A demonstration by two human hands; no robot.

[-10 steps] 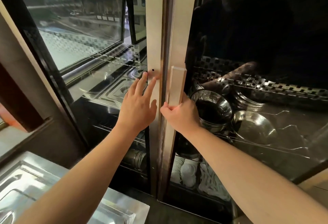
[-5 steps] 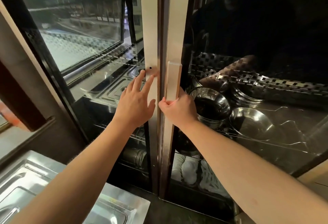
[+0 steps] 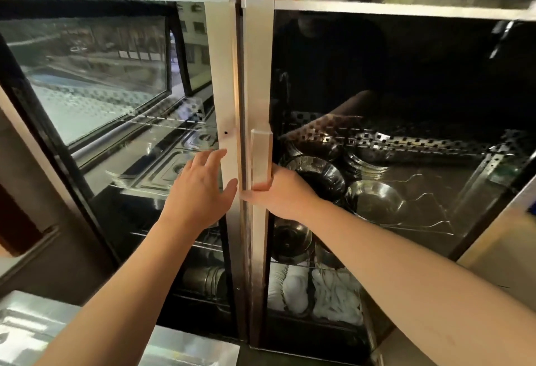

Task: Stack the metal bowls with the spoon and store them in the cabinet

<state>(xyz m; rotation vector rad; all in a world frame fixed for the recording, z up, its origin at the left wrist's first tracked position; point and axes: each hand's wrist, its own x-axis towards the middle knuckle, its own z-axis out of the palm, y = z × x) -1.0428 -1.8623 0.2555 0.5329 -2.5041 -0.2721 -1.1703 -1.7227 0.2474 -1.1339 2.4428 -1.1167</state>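
Since earlier frame, your left hand (image 3: pixel 200 194) slid off left door frame (image 3: pixel 223 81), fingers spread, gripping nothing. Your right hand (image 3: pixel 280 193) stayed wrapped around handle (image 3: pixel 260 160). Metal bowls (image 3: pixel 348 189) sat stacked on cabinet (image 3: pixel 400 3) shelf behind glass; spoon not discernible.

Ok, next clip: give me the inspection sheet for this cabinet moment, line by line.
Surface: shiny steel counter at bottom left, below the cabinet.
Job's things: round metal bowls sit on a wire shelf behind the right glass door of the steel-framed cabinet; more bowls beside them. No spoon can be made out.
Clutter: white dishes on the lowest right shelf; compartment trays behind the left glass.
Grippers: left hand open, fingers spread by the left door frame; right hand closed on the vertical metal door handle.
Cables: nothing seen.
Surroundings: dark interior; glass reflects buildings.
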